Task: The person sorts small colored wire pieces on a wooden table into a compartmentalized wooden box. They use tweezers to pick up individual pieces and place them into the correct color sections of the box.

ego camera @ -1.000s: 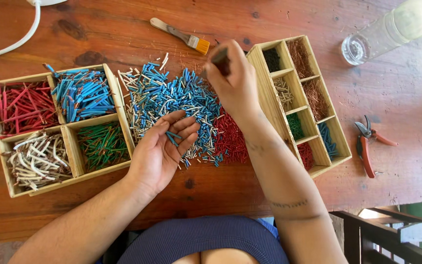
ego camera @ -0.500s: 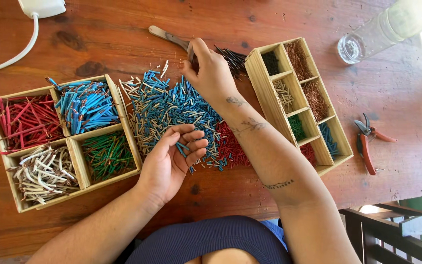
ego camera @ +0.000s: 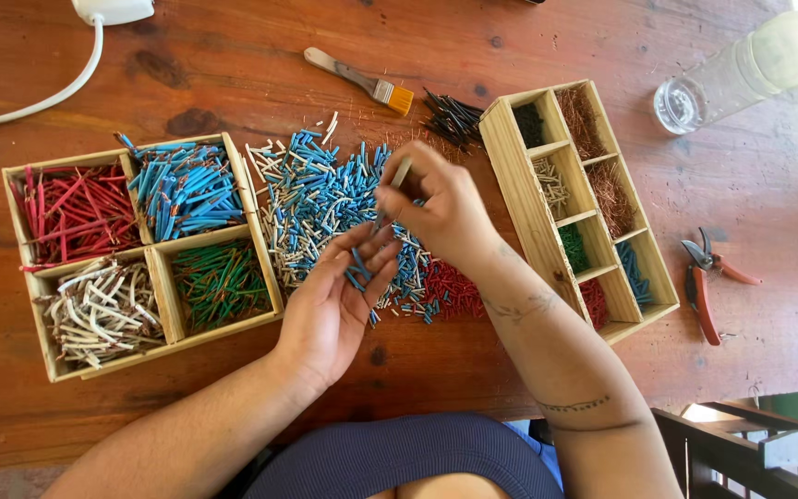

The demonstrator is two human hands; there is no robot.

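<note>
Head view: hands (ego camera: 390,268) apparently pinch wire pieces (ego camera: 334,199).
</note>
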